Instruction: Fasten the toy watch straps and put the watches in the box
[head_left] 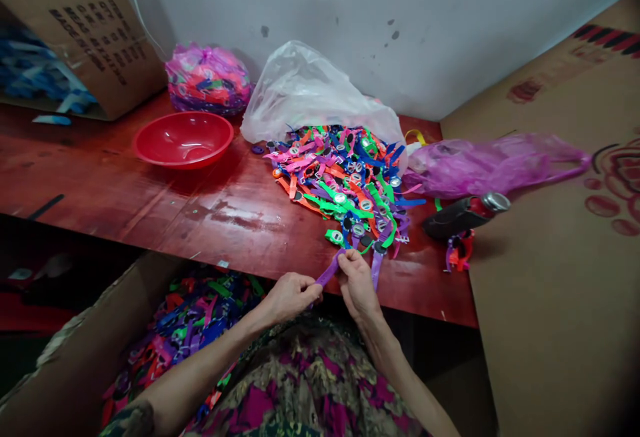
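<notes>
Both hands meet at the near edge of the red table. My left hand is closed, pinching the lower end of a purple watch strap. My right hand is closed on the strap's upper end, fingertips touching the near edge of a pile of colourful toy watches. The pile spills out of a clear plastic bag.
A red plastic bowl sits left of the pile, a tied pink bag of watches behind it. A cardboard box stands far left. A purple bag, a can and cardboard sheet lie right. Below the table, a box of watches.
</notes>
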`<move>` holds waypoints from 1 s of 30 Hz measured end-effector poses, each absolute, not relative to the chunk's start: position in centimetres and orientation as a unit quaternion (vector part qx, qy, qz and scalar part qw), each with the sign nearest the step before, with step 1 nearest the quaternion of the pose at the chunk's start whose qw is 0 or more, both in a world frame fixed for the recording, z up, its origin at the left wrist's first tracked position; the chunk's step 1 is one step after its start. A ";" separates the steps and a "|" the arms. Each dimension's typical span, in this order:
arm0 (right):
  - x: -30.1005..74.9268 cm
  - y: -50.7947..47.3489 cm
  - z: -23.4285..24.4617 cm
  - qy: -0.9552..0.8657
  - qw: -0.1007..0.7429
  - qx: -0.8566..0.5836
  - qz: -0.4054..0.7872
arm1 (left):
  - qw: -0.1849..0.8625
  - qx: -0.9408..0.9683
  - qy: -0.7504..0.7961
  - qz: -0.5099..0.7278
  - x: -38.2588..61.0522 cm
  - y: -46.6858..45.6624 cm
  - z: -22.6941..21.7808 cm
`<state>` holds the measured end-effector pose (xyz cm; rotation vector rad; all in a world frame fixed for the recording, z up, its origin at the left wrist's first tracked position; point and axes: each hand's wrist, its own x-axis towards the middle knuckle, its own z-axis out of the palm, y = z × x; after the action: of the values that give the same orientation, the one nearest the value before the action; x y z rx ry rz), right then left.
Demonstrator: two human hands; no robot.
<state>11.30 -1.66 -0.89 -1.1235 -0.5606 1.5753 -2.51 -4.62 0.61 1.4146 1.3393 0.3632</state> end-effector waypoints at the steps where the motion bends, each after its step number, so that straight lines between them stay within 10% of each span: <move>1: 11.4 -1.7 -0.9 -0.230 0.532 -0.471 0.665 | 0.542 0.597 0.571 0.156 -2.6 -4.9 0.6; 20: 11.5 1.5 -2.4 -0.512 0.404 -0.553 0.518 | 0.818 0.229 0.438 0.293 -5.7 -5.7 -0.2; 24: 12.7 3.4 -2.1 -0.706 0.240 -0.625 0.230 | 0.694 0.493 0.515 0.097 -11.4 -6.8 0.4; 30: 12.1 4.7 -1.8 -0.782 0.007 -0.618 0.082 | 0.196 0.656 0.711 -0.161 -16.8 -8.0 0.4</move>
<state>12.09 4.72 -1.76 -1.9342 -2.4448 0.2549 -16.84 -7.97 0.39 1.8374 1.9908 -0.4497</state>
